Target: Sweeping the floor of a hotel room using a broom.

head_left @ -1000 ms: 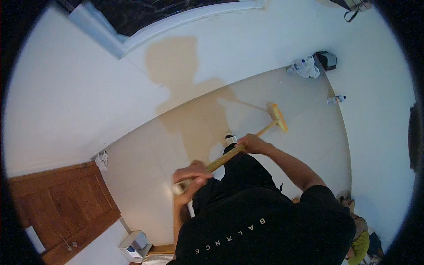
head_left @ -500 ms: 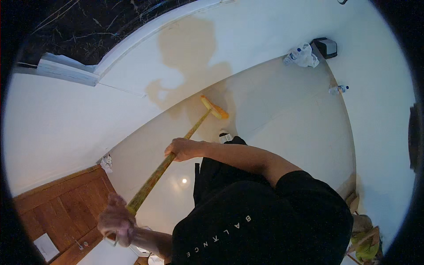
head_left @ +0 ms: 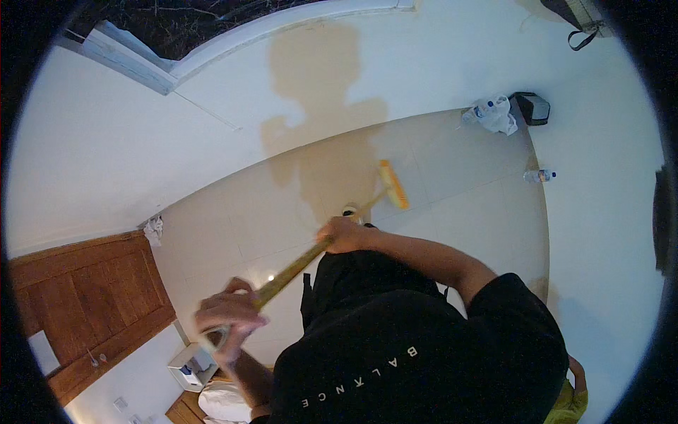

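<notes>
A long yellowish-brown broom point(head_left: 292, 274) slants from lower left to upper right in front of me. My left hand point(head_left: 229, 318) is closed at its upper end, with a ring-like bit showing below the fingers. Farther down the handle my right hand point(head_left: 342, 234) wraps round it, just in front of my dark clothes. The yellow and orange broom head point(head_left: 393, 184) is over the pale tiled floor point(head_left: 452, 159), beyond and to the right of my shoe point(head_left: 349, 210); whether its bristles touch the tiles I cannot tell.
A white wall point(head_left: 212, 134) bounds the floor ahead. In the far right corner are a plastic bag point(head_left: 494, 116) and a dark-grey box-like thing point(head_left: 533, 109), with a bottle point(head_left: 539, 176) nearer. A wooden door point(head_left: 92, 297) stands left; a person in yellow-green point(head_left: 567, 406) is at lower right.
The broom head has swung right across the floor, from left of my shoe to right of it. Both hands have moved right with the handle, and the view has shifted.
</notes>
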A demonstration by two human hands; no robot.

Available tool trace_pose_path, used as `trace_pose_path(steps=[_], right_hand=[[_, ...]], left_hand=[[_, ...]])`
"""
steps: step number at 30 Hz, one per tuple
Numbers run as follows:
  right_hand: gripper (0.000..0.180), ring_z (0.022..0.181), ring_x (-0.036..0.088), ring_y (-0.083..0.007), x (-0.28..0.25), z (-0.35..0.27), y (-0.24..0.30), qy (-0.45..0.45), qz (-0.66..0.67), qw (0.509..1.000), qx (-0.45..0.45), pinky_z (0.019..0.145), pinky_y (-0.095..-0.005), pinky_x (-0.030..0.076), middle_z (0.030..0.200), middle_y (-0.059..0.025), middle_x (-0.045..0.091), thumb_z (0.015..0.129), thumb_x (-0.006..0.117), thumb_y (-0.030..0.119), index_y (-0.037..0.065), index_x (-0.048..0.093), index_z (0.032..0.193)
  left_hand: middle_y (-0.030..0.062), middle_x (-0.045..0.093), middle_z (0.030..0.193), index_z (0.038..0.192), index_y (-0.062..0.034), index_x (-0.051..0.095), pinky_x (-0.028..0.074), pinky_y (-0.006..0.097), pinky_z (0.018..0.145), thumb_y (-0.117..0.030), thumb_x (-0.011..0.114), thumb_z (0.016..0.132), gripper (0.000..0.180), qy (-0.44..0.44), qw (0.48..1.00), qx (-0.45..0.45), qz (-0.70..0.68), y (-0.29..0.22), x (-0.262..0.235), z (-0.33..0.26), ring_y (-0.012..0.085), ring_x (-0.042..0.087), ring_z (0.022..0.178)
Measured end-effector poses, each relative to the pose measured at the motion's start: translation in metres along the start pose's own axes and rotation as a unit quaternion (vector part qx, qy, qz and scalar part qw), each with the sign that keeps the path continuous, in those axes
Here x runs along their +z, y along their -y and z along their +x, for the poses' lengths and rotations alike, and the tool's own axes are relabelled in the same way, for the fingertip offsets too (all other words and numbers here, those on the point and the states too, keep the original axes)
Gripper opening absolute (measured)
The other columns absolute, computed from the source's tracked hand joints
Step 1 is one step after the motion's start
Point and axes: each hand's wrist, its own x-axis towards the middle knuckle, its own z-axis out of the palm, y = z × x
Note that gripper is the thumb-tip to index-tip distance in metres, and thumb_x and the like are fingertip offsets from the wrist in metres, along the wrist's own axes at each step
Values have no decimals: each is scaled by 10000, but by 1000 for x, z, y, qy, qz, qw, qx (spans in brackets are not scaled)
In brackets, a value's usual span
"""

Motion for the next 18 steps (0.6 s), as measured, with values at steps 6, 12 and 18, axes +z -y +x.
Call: trace_pose_path(steps=[6,12,18], right_hand=[[106,574,531,-320,-11,59,48,-52,96,980,-169,542,-396,399,578,-137,525,571,555,123,48,522,639],[95,558,517,-325,-77,7,49,-1,43,987,-153,526,-401,388,559,-142,509,526,535,103,39,506,590],[110,602,544,-352,-166,-102,-80,-42,-127,991,-18,564,-430,436,587,-151,542,590,572,153,52,530,595]], left_hand=[[32,483,481,531,-151,469,397,397,491,-203,482,745,221,94,981,168,24,-45,-28,3,170,461,461],[-10,426,438,498,-181,492,393,357,464,-254,518,738,253,81,975,206,28,-64,22,38,137,461,451],[30,505,572,675,-107,539,395,344,555,-122,564,712,47,70,992,88,-52,-2,123,105,166,491,536]])
